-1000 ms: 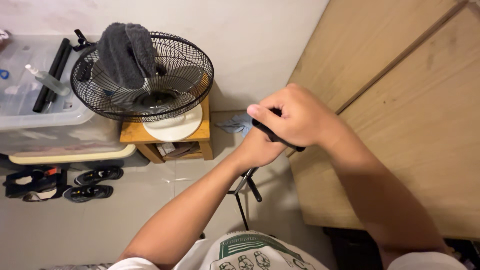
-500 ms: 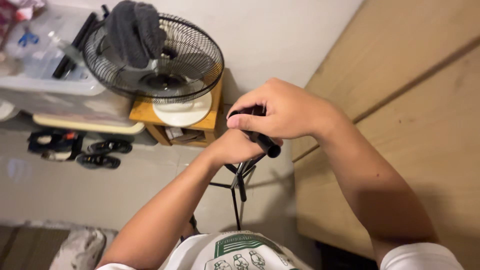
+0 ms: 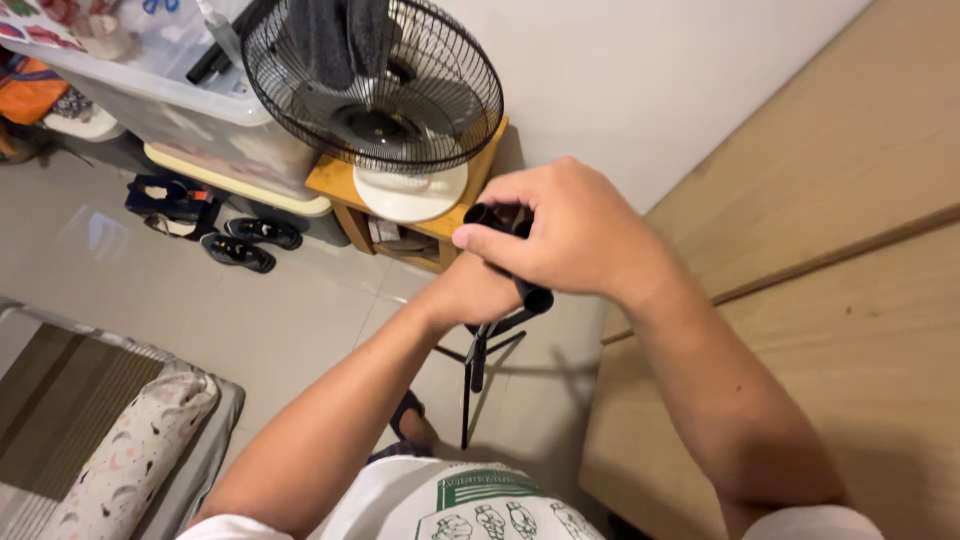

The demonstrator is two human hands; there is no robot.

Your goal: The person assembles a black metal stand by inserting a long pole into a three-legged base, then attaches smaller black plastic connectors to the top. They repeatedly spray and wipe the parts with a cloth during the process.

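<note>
1. Right hand (image 3: 570, 235): curled over the black head of a tripod stand (image 3: 505, 255), fingers wrapped around it from above, thumb pointing left.
2. Left hand (image 3: 475, 295): mostly hidden beneath the right one; it grips the same black head from below, palm closed on it.
3. Tripod stand: thin black legs (image 3: 470, 375) spread on the tiled floor (image 3: 250, 320) directly below the hands, just in front of the person's foot (image 3: 410, 420).
4. Black electric fan (image 3: 375, 85): round wire cage, white base, standing on a small wooden stool (image 3: 345, 185) against the wall; a dark grey cloth (image 3: 340, 35) is draped over the top of the cage.
5. Wooden stool, lower shelf: holds a few flat items, too shadowed to tell apart.
6. Clear plastic storage box (image 3: 190, 110): left of the fan, lid on; contents blurred behind the wall. On its lid lie a clear bottle (image 3: 222, 35) and a dark long item.
7. Second container under it, cream-coloured lid (image 3: 230, 180) showing; contents not visible.
8. Black sandals (image 3: 245, 245): a pair on the floor in front of the boxes.
9. Wooden cabinet (image 3: 830, 250): fills the right side.
10. Mattress with patterned bolster (image 3: 130, 460): lower left corner of the floor.
</note>
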